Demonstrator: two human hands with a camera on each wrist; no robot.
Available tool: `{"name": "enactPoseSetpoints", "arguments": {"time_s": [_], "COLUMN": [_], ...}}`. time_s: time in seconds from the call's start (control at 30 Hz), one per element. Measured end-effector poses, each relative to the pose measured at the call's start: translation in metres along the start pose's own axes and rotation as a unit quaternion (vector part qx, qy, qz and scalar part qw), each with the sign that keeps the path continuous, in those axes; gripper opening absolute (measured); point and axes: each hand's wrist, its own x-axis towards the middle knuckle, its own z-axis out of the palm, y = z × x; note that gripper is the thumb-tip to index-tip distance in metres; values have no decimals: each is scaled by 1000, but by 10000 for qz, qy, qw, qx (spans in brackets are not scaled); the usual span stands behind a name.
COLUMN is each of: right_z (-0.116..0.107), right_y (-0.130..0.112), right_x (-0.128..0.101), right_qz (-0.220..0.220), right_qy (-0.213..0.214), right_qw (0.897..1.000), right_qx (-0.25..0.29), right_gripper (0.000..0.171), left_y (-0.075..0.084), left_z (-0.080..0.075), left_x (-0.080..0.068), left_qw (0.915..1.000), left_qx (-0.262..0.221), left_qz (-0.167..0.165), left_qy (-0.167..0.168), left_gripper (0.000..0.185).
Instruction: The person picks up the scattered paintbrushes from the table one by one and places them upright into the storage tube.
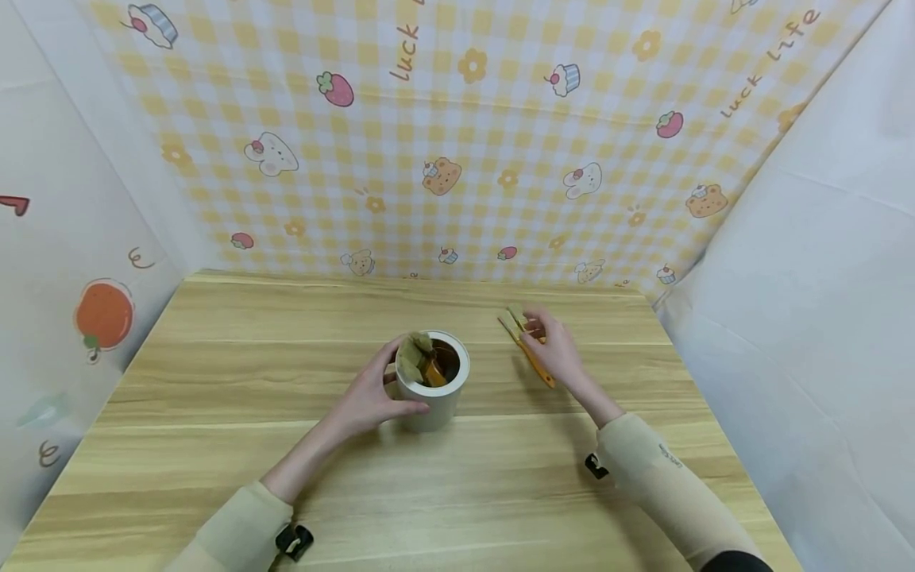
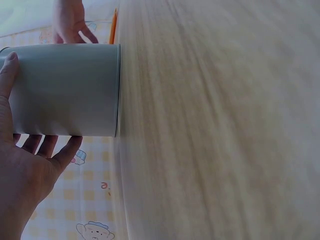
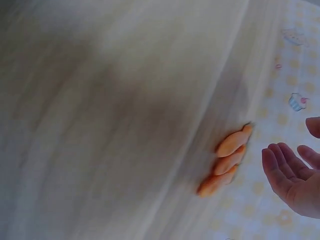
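My left hand (image 1: 373, 397) grips a pale grey-white canister (image 1: 438, 411), thumb on the near side and fingers around the far left. The canister stands upright on the wooden table, as the left wrist view (image 2: 65, 90) also shows from the side. Out of its mouth stick olive-tan brush heads (image 1: 415, 357) and an orange handle (image 1: 433, 372). My right hand (image 1: 554, 345) hovers above paint brushes (image 1: 529, 353) with tan bristles and orange handles lying to the right of the canister. In the right wrist view, its loosely bent fingers are apart from the orange handles (image 3: 232, 145).
The wooden table (image 1: 343, 500) meets a yellow checked cloth backdrop (image 1: 400, 143) at the rear. White sheets (image 1: 808, 262) hang along both sides. Both forearms wear beige sleeves (image 1: 665, 477).
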Motion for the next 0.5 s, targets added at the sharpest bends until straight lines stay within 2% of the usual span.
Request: {"name": "enactPoseSetpoints", "arguments": {"time_s": [0.5], "right_z": [10], "right_y": [18], "right_x": [4], "right_qz": [584], "right_qy": [-512], "right_qw": [9956], "right_qx": [-526], "right_gripper": [52], "left_y": [1], "left_z": [0], "left_x": [0], "left_qw": [10000], "left_qx": [29], "left_qz": [-10], "left_qy": [19], "left_gripper": [109]}}
